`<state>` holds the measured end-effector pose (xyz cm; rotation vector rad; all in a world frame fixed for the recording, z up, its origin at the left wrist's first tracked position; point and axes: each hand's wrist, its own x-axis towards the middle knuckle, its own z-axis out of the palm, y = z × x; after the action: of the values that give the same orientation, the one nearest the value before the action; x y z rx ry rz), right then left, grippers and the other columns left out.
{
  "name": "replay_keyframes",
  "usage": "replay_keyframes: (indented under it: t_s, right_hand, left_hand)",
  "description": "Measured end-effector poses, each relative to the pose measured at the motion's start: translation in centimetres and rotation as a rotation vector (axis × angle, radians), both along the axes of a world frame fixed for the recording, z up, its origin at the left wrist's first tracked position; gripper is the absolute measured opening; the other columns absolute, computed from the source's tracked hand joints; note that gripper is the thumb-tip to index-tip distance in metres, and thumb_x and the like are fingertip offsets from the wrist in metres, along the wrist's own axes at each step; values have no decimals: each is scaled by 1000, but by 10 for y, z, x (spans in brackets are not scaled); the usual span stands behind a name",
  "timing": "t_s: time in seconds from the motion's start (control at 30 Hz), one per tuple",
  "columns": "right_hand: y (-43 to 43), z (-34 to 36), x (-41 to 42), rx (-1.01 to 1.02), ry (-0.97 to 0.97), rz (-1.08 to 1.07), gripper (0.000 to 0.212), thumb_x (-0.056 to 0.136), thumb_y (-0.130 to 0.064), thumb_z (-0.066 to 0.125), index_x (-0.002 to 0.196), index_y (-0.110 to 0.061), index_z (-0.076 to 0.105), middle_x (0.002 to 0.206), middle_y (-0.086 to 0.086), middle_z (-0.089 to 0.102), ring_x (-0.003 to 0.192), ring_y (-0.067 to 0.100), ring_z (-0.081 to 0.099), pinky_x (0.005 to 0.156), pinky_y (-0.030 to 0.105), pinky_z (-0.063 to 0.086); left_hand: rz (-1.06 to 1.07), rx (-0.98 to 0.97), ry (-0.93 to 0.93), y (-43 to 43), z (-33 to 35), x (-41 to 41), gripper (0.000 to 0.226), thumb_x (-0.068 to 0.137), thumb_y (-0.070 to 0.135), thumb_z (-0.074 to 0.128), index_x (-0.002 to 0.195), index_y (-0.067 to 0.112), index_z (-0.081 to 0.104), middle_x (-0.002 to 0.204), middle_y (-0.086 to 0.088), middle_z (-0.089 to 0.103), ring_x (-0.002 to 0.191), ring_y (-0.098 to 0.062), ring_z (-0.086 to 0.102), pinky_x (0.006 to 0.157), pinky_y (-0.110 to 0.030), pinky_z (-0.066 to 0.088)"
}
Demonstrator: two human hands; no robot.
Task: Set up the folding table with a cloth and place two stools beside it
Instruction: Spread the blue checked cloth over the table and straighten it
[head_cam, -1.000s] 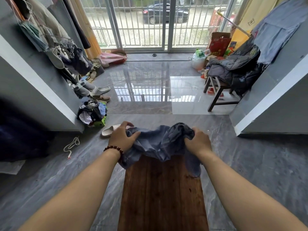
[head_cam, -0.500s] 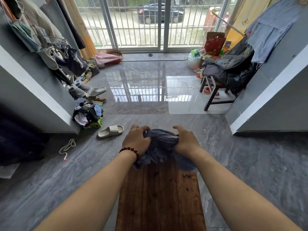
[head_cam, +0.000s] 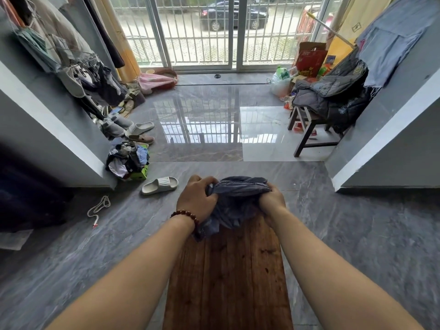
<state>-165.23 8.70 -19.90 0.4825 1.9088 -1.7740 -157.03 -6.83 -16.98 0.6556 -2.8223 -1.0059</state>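
As two hands [head_cam: 196, 201] [head_cam: 271, 200] grip cloth [head_cam: 234, 201], one table [head_cam: 228, 277] beneath.

Both bare arms reach forward, almost parallel. Left hand [head_cam: 196, 200] and right hand [head_cam: 271, 201] sit close together, knuckles up, fingers curled tight, each gripping the cloth [head_cam: 238, 196].

Tabletop [head_cam: 228, 277]: dark reddish wood planks, matt, worn. Cloth [head_cam: 234, 198]: soft blue-grey fabric, crumpled. Floor [head_cam: 357, 234]: grey marbled tile, glossy, reflective. Bracelet [head_cam: 188, 216]: brown polished beads. Slipper [head_cam: 160, 185]: matt foam-like.

Probably home entryway: shoes [head_cam: 140, 128], hung clothes [head_cam: 104, 85]
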Motion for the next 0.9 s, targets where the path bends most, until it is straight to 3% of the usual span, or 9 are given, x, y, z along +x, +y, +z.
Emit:
replay_keyframes:
  t_s: [0.1,0.27,0.33,0.4,0.5,0.7,0.83,0.9]
  right_hand:
    - [4,0,-9,-91,3,-131,30,93,5,40,109,-4,64,107,19,64,100,35,60,94,48,49]
    - [20,13,-32,-377,30,-322,27,97,-1,36,84,-4,59,78,12,58,67,23,57,60,27,51]
    - [26,18,-43,-501,-18,-368,32,99,-9,33,78,-8,57,65,10,61,53,19,61,47,18,50]
    - [29,20,-54,-559,-44,-355,33,100,-14,31,79,-11,56,63,9,63,52,17,62,46,16,49]
    - [33,16,-73,-459,91,-334,31,99,-2,33,84,-16,57,80,7,58,68,17,56,57,19,50]
    - [51,12,-112,-345,211,-401,35,96,2,36,80,-17,62,81,2,62,71,15,57,60,18,52]
    - [58,6,-126,-199,287,-374,36,92,5,43,74,-20,62,77,-2,61,71,12,54,65,21,48]
    - [58,4,-127,-152,312,-341,36,90,7,44,72,-19,60,75,-3,58,71,10,50,62,16,47]
  left_hand:
    - [-44,-16,-31,-1,-1,-3,26,79,25,65,105,27,65,91,2,43,84,-10,44,78,-18,33]
    - [-86,-31,-43,2,-5,-12,26,71,41,74,94,37,63,88,7,40,81,-7,44,75,-18,35]
    - [-84,-41,-53,2,-7,-17,38,63,43,80,95,38,60,91,7,37,81,-6,43,74,-17,37]
    - [-92,-54,-85,2,-8,-23,57,55,42,84,103,35,55,98,5,33,86,-8,41,77,-16,38]
    - [-138,-98,-143,0,-11,-34,72,51,35,85,112,26,48,106,2,24,93,-11,36,84,-14,36]
    - [43,-114,-92,-15,-9,-56,44,68,-8,54,104,15,54,103,-3,29,91,-25,49,86,-23,41]
    - [210,-126,5,-22,-5,-66,29,74,-4,54,98,13,55,99,-5,33,75,-19,43,76,-26,39]
    - [233,-124,21,-25,-5,-69,26,76,0,54,99,12,55,101,-8,35,75,-22,44,81,-31,42]
